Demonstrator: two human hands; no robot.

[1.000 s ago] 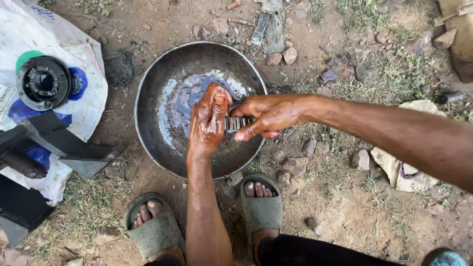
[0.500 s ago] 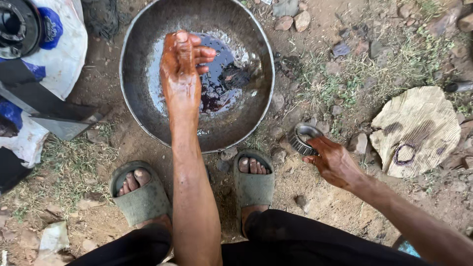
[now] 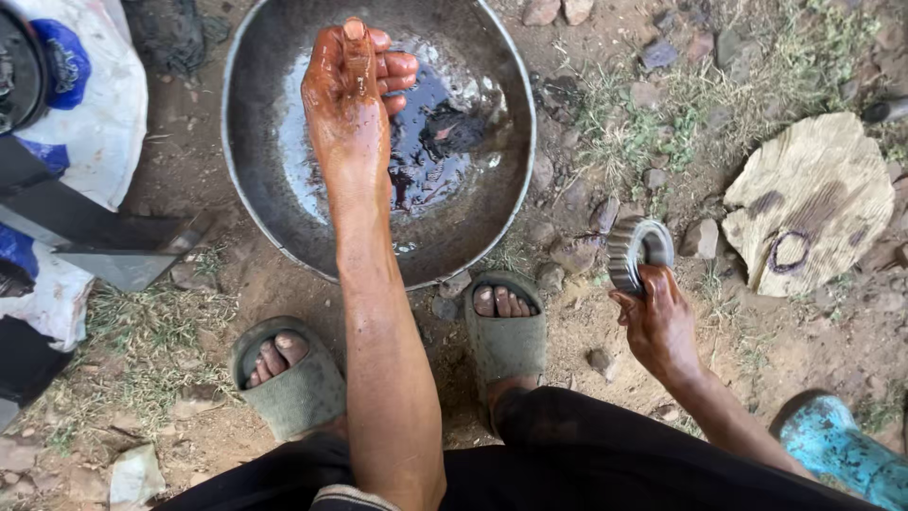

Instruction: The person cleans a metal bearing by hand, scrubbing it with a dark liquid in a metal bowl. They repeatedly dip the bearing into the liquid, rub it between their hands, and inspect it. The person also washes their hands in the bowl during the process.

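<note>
our left hand (image 3: 352,90) over the metal pan (image 3: 253,142), fingers loose, holding nothing, oily | right hand (image 3: 657,322) right of pan, pinching a toothed gear (image 3: 636,252) off the dirt | wood slab (image 3: 809,201) further right

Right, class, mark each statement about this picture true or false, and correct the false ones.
1. The right hand holds a toothed metal gear. True.
2. The left hand grips a hammer. False: it holds nothing and hangs over the metal pan.
3. The pan holds dark liquid. True.
4. The person is barefoot. False: both feet wear grey slide sandals.
5. The gear is inside the pan. False: it is held over the ground, right of the pan.
</note>
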